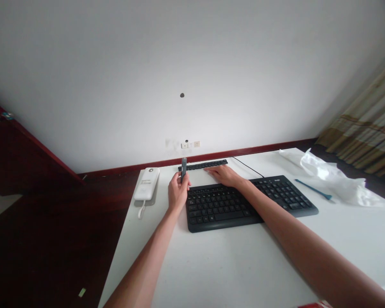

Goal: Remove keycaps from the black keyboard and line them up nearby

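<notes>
My left hand [178, 191] is closed around a slim dark bar-shaped tool [183, 168] with a lighter tip, held upright; its exact kind is unclear. Behind it, a narrow row of small black keycap-like pieces [211, 164] lies along the far part of the table. My right hand [223, 175] reaches over the black keyboard [222, 205], palm down with the index finger stretched towards that row. Its fingertip is at or just beside the pieces; contact is hard to tell. My right forearm hides part of the keyboard's middle.
The white table [211, 265] stands near a wall with sockets [191, 145]. A white power bank [146, 185] with a short strap lies at the left edge. On the right are a blue pry-like stick [314, 189] and a crumpled white plastic bag [336, 177]. A black cable [246, 165] runs behind the keyboard.
</notes>
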`<state>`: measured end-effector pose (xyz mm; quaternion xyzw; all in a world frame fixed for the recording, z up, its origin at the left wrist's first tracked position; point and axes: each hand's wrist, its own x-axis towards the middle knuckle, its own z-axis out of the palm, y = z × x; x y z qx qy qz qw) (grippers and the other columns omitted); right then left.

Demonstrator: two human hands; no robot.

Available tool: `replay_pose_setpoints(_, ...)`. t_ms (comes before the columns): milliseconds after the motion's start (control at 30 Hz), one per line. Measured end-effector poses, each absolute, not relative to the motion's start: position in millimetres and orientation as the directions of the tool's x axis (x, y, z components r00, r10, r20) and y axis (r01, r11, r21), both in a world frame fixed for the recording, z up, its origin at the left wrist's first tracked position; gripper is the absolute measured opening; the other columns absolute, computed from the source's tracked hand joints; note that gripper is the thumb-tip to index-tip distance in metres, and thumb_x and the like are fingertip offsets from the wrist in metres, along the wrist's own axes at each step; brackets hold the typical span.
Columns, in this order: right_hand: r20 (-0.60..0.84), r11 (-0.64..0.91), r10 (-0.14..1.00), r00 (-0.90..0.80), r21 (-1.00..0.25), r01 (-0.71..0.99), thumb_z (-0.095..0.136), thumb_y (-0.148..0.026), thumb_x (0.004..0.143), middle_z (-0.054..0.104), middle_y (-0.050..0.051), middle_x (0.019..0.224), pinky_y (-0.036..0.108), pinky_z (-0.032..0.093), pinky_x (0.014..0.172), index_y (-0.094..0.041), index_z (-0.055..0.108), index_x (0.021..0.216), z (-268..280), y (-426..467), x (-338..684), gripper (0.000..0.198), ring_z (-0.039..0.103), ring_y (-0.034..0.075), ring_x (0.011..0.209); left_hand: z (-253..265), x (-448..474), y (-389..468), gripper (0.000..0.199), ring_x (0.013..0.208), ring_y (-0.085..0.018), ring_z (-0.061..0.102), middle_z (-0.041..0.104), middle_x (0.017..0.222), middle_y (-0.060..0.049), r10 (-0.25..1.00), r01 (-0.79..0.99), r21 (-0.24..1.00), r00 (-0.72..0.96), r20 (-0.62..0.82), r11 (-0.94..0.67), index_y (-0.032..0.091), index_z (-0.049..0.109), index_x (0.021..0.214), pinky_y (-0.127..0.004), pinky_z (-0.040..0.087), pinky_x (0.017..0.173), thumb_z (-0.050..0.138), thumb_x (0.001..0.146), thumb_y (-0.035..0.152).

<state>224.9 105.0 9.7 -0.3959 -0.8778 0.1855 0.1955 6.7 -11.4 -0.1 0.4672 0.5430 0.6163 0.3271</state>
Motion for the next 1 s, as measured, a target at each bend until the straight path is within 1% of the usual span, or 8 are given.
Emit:
replay_pose_setpoints(300, 0.187, 0.594, 0.787, -0.587, -0.482, 0.644, 0.05, -0.032, 0.103, 0.073, 0.006, 0.129, 0.042, 0.052, 0.104, -0.027, 0.073, 0.13, 6.8, 105.7, 223.4, 0.036, 0.069, 0.031, 0.12, -4.5, 5.7, -7.8, 0.04, 0.053, -0.011, 0.054, 0.064, 0.068, 0.0, 0.91, 0.115, 0.973, -0.345, 0.229, -0.201, 0.019, 0.063, 0.099, -0.022, 0.043, 0.054, 0.064, 0.091, 0.058)
replay_pose_setpoints(467, 0.235, 0.59, 0.786, -0.571, -0.56, 0.582, 0.05, -0.03, 0.101, 0.074, 0.004, 0.127, 0.038, 0.05, 0.106, -0.027, 0.077, 0.123, 13.5, 110.8, 234.7, 0.035, 0.069, 0.027, 0.121, -3.7, 5.4, -9.2, 0.041, 0.053, -0.01, 0.054, 0.063, 0.067, 0.001, 0.913, 0.09, 0.973, -0.336, 0.23, -0.212, 0.019, 0.063, 0.097, -0.022, 0.043, 0.054, 0.066, 0.089, 0.059)
replay_pose_setpoints(533, 0.252, 0.559, 0.813, -0.524, -0.588, 0.585, 0.051, -0.034, 0.1, 0.077, 0.003, 0.122, 0.038, 0.051, 0.103, -0.026, 0.079, 0.118, 22.5, 115.2, 247.1, 0.034, 0.071, 0.028, 0.116, -1.9, 5.5, -10.4, 0.041, 0.053, -0.01, 0.053, 0.063, 0.067, 0.001, 0.913, 0.088, 0.972, -0.333, 0.236, -0.219, 0.019, 0.063, 0.096, -0.021, 0.043, 0.054, 0.066, 0.089, 0.059)
replay_pose_setpoints(633, 0.243, 0.496, 0.86, -0.449, -0.605, 0.623, 0.051, -0.04, 0.098, 0.08, 0.004, 0.106, 0.035, 0.053, 0.088, -0.022, 0.08, 0.114, 37.7, 119.5, 269.1, 0.037, 0.073, 0.027, 0.099, 1.1, 5.6, -12.1, 0.041, 0.053, -0.01, 0.053, 0.062, 0.067, 0.001, 0.915, 0.09, 0.972, -0.327, 0.235, -0.218, 0.019, 0.063, 0.096, -0.021, 0.042, 0.054, 0.066, 0.089, 0.059)
replay_pose_setpoints(733, 0.276, 0.489, 0.87, -0.408, -0.585, 0.647, 0.05, -0.042, 0.098, 0.08, 0.005, 0.096, 0.032, 0.051, 0.076, -0.02, 0.08, 0.111, 43.5, 115.8, 288.6, 0.039, 0.071, 0.025, 0.085, 2.6, 5.1, -13.4, 0.041, 0.054, -0.01, 0.054, 0.062, 0.067, 0.001, 0.916, 0.094, 0.973, -0.328, 0.23, -0.21, 0.019, 0.063, 0.095, -0.021, 0.043, 0.054, 0.066, 0.089, 0.059)
replay_pose_setpoints(800, 0.297, 0.512, 0.859, -0.418, -0.535, 0.672, 0.051, -0.043, 0.097, 0.08, 0.005, 0.092, 0.032, 0.05, 0.075, -0.02, 0.08, 0.107, 39.7, 108.8, 298.7, 0.039, 0.07, 0.025, 0.081, 2.7, 4.8, -14.8, 0.041, 0.054, -0.01, 0.053, 0.061, 0.067, 0.001, 0.915, 0.092, 0.974, -0.334, 0.228, -0.209, 0.018, 0.063, 0.094, -0.021, 0.043, 0.054, 0.065, 0.09, 0.059)
replay_pose_setpoints(867, 0.284, 0.527, 0.849, -0.445, -0.494, 0.691, 0.052, -0.044, 0.097, 0.08, 0.005, 0.09, 0.033, 0.049, 0.076, -0.022, 0.081, 0.105, 32.4, 100.4, 306.3, 0.037, 0.07, 0.024, 0.079, 2.5, 4.8, -16.7, 0.04, 0.054, -0.01, 0.052, 0.061, 0.067, 0.001, 0.915, 0.09, 0.973, -0.332, 0.23, -0.212, 0.018, 0.063, 0.096, -0.021, 0.042, 0.054, 0.064, 0.091, 0.058)
replay_pose_setpoints(1000, 0.248, 0.47, 0.882, -0.4, -0.528, 0.707, 0.053, -0.047, 0.097, 0.08, 0.004, 0.092, 0.034, 0.051, 0.076, -0.025, 0.08, 0.103, 20.3, 89.8, 312.5, 0.036, 0.071, 0.024, 0.075, 3.3, 6.2, -20.9, 0.038, 0.054, -0.01, 0.05, 0.061, 0.068, 0.001, 0.918, 0.095, 0.973, -0.324, 0.229, -0.209, 0.019, 0.065, 0.1, -0.021, 0.04, 0.053, 0.063, 0.093, 0.056)
